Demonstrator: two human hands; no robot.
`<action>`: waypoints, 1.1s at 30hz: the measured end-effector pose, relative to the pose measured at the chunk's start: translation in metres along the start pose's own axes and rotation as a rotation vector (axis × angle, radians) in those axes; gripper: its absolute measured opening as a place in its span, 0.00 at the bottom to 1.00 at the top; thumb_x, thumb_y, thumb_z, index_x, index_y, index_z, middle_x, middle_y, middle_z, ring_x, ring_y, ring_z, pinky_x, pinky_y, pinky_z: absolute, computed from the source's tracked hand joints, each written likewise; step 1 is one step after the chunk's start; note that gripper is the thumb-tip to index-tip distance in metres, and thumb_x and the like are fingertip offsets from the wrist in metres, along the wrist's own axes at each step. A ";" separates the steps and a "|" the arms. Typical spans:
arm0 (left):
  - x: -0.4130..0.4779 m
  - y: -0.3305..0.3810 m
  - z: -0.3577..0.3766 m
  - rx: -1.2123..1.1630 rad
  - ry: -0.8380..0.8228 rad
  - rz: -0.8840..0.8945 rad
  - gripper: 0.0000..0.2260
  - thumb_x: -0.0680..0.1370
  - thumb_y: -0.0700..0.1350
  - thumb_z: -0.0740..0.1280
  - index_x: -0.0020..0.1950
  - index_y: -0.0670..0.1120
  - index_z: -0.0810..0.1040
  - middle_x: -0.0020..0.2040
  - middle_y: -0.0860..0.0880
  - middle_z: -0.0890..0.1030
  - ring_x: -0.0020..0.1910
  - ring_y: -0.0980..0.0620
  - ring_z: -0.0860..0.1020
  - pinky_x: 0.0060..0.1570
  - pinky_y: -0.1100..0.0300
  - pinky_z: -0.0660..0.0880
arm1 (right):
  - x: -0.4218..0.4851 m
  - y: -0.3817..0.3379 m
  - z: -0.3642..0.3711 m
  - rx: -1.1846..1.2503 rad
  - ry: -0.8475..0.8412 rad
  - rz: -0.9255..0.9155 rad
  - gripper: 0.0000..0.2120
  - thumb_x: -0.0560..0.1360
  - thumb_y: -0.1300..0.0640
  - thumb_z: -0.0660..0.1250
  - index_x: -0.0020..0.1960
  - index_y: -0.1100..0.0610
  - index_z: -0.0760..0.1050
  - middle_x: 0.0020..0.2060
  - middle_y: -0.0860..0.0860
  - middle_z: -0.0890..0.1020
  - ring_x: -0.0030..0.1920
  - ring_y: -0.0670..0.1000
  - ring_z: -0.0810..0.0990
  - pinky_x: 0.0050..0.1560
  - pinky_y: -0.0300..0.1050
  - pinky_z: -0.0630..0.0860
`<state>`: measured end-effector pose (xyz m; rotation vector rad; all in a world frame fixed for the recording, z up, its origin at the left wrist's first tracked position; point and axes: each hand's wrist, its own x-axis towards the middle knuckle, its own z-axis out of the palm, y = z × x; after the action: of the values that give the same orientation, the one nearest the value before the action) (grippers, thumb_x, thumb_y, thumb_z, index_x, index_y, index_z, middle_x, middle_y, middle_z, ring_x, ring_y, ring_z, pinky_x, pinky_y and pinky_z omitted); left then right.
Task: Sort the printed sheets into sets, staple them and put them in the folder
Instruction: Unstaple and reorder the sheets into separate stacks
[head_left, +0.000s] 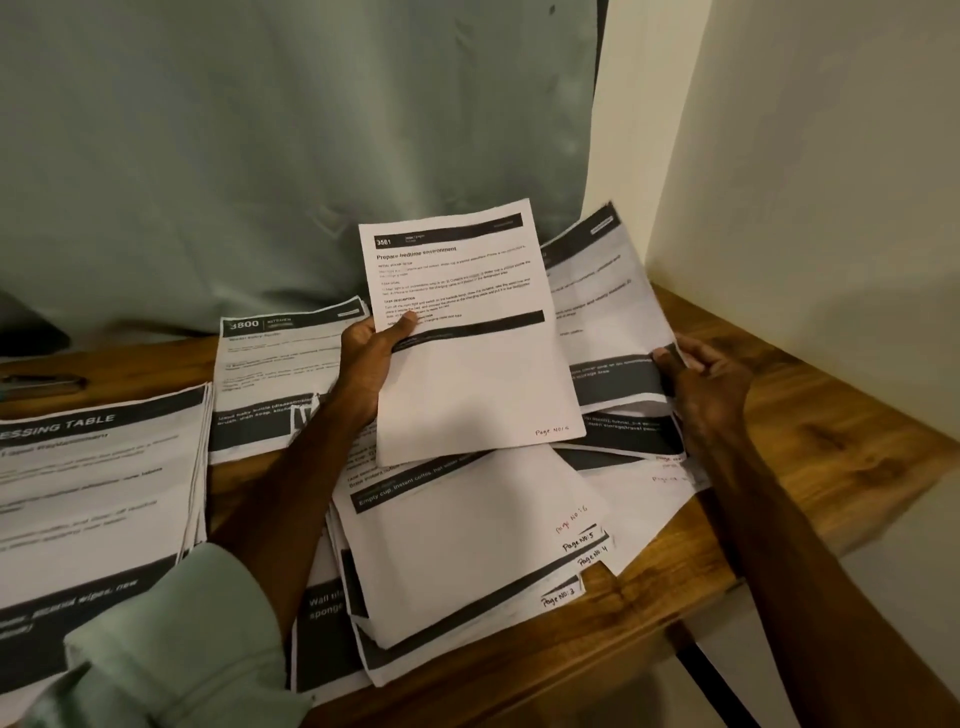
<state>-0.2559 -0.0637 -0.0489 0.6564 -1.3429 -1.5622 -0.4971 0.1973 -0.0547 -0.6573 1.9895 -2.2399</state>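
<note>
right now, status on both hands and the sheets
Left hand holds the bedtime sheet lifted. Right hand pinches the right-side sheet at its edge. Numbered pages lie fanned underneath on the table.

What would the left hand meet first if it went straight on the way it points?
Probably the green curtain behind the table, though depth is unclear; the left hand holds a sheet.

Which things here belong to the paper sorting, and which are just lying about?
Job: held sheet, left hand, right hand, right sheet, piles.
Lying about: table, curtain, wall, dark thing at the far left, too dim to name.
</note>
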 end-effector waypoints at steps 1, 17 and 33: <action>0.001 0.000 0.000 -0.003 0.003 -0.005 0.13 0.79 0.42 0.73 0.63 0.43 0.82 0.52 0.52 0.86 0.50 0.53 0.86 0.49 0.61 0.82 | -0.002 -0.002 0.000 0.014 0.001 -0.006 0.17 0.77 0.57 0.73 0.65 0.59 0.77 0.53 0.51 0.83 0.46 0.46 0.85 0.39 0.36 0.82; 0.000 -0.002 0.000 -0.018 0.013 -0.035 0.14 0.78 0.42 0.73 0.64 0.43 0.82 0.52 0.51 0.87 0.50 0.52 0.86 0.46 0.61 0.82 | -0.003 -0.002 0.000 0.084 0.018 0.046 0.18 0.75 0.59 0.74 0.64 0.61 0.78 0.55 0.54 0.84 0.47 0.49 0.86 0.41 0.41 0.83; 0.001 -0.004 -0.002 -0.036 0.004 -0.041 0.14 0.78 0.41 0.73 0.63 0.43 0.82 0.53 0.49 0.87 0.52 0.49 0.86 0.52 0.55 0.83 | -0.004 -0.001 -0.001 0.112 0.049 0.126 0.18 0.76 0.57 0.74 0.64 0.60 0.78 0.54 0.55 0.85 0.49 0.55 0.87 0.46 0.50 0.85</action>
<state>-0.2558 -0.0654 -0.0528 0.6685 -1.3030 -1.6136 -0.4939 0.1991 -0.0551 -0.4568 1.8535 -2.2923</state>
